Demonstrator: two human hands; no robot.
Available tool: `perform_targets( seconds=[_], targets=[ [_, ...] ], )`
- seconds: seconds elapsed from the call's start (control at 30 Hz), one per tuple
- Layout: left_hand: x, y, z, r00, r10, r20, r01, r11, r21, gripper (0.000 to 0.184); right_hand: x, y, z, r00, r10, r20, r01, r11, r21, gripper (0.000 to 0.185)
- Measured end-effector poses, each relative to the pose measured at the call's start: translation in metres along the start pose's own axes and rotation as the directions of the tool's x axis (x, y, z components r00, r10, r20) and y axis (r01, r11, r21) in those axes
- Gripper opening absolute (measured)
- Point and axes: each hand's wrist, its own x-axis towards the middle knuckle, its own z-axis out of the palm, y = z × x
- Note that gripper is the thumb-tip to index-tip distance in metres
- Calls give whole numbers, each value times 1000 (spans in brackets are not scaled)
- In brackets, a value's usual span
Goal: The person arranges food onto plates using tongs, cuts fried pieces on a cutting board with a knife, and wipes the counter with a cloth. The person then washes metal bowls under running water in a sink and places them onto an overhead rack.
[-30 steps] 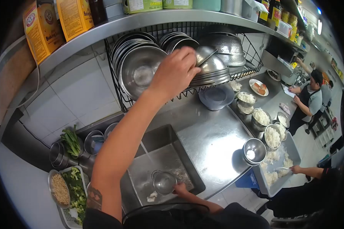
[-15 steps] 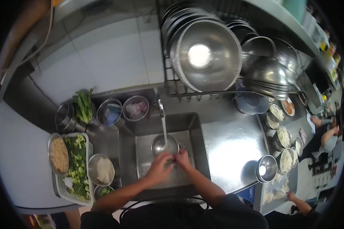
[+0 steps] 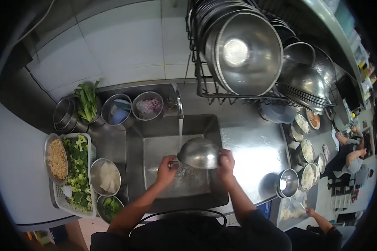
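Note:
My right hand grips the rim of a steel bowl, tilted over so that its rounded outside shows. The bowl is held above the sink, just right of the stream of water running from the tap. My left hand is at the bowl's left side, its fingers curled around something small and greyish that I cannot make out. Water splashes on the sink floor beneath the bowl.
Left of the sink stand a basket of broccoli, a bowl of peeled white pieces and a pot of leafy greens. Overhead at right hangs a rack of steel bowls. Stacked bowls sit on the right counter. Other people work farther right.
The bowl has come up from the sink floor into my right hand and is tipped over. My hands, close together before, have moved apart. The camera view has shifted slightly.

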Motion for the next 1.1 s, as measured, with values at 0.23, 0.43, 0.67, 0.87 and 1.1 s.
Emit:
perform_targets(
  seconds=[0.23, 0.43, 0.67, 0.87, 1.1],
  targets=[
    [62, 72, 3, 977, 212, 0, -211, 975, 71, 50, 124, -33, -144, 677, 99, -730, 314, 857, 408, 25],
    [104, 48, 9, 932, 350, -94, -294, 881, 370, 59, 254, -144, -194, 848, 40, -528, 130, 951, 281, 60],
    [108, 36, 0, 997, 53, -61, -45, 991, 123, 56, 135, -68, -56, 841, -8, -541, 193, 939, 286, 5],
    [129, 48, -1, 1000, -17, 1, 17, 978, -207, 42, -20, -17, 130, 491, 615, 617, -871, 324, 370, 7],
    [93, 32, -23, 986, -107, -126, 108, 994, 7, 36, 63, 4, 130, 374, 428, 823, -919, 289, 268, 12]
  ],
)
